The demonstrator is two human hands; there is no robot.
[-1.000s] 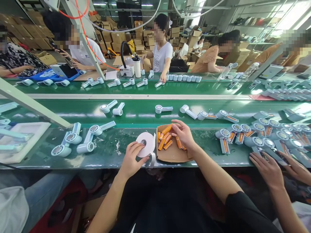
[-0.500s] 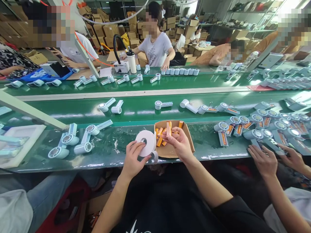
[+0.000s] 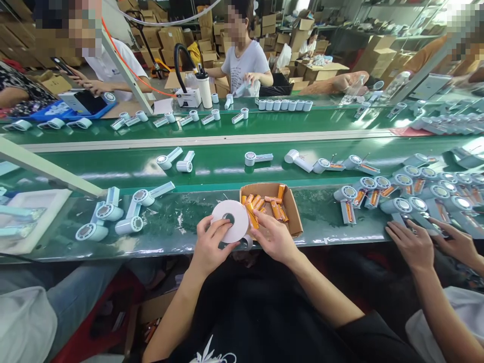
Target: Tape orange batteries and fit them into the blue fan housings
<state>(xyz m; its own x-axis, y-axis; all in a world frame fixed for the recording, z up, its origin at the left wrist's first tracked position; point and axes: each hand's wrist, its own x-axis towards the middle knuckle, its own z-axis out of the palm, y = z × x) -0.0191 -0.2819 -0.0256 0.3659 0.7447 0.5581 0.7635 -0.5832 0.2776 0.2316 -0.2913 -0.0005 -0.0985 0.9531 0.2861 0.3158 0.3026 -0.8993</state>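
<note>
My left hand (image 3: 210,246) grips a roll of white tape (image 3: 240,218), with fingers at its core and the thumb under its lower edge. A loose end of tape (image 3: 247,242) curls below the roll. My right hand (image 3: 275,239) pinches an orange battery (image 3: 252,217) close against the roll's right side; the fingertips partly cover it. Behind that hand sits a shallow cardboard box (image 3: 296,214) holding several orange batteries (image 3: 278,209), some lying across one another.
Pale blue handheld fans (image 3: 109,210) lie left on the green bench. More fans, orange batteries in their handles (image 3: 348,213), crowd the right, by a co-worker's hands (image 3: 412,244). Beyond runs a green conveyor belt (image 3: 219,174) with scattered fans. A slanted post (image 3: 56,169) stands left.
My right hand has brought the battery down and left, from above the box to the tape roll. The roll has shifted slightly right. Across the belt, a person has lifted a hand off the row of parts.
</note>
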